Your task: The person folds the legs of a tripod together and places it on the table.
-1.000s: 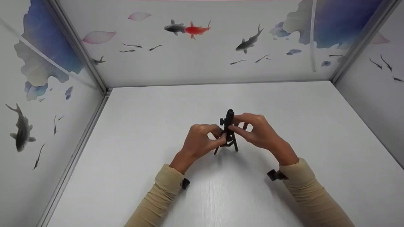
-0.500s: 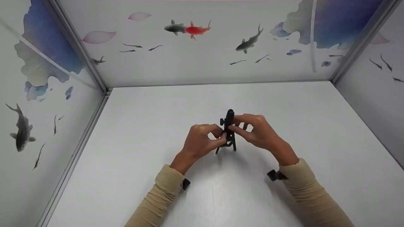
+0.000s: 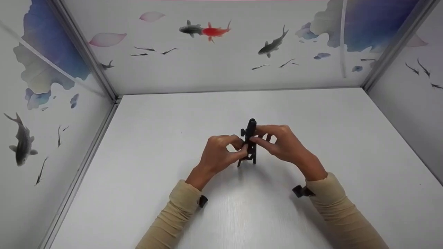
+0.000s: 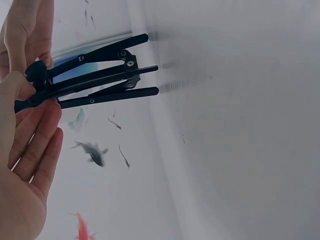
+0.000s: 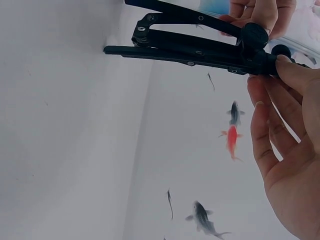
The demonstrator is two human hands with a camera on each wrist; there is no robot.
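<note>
A small black tripod (image 3: 251,128) stands upright near the middle of the white table, its legs partly spread. In the head view my left hand (image 3: 218,154) pinches its middle between thumb and index finger. Higher up, on the other side, my right hand (image 3: 286,145) grips the column between thumb and fingers. The left wrist view shows the tripod's legs (image 4: 112,82) with hinged braces between them. A round knob (image 4: 36,72) sits beside my left thumb. In the right wrist view another knob (image 5: 254,36) is visible near the left hand (image 5: 267,17).
The white table (image 3: 145,138) is bounded by a back wall (image 3: 221,74) and side walls with printed fish and leaves. Grey metal posts (image 3: 104,74) stand at the corners. A small dark camera (image 3: 299,191) is strapped at my right wrist.
The tripod's legs have drawn closer together, the right-hand leg swinging inward. Both hands keep their hold in nearly the same place. The head view has shifted slightly.
</note>
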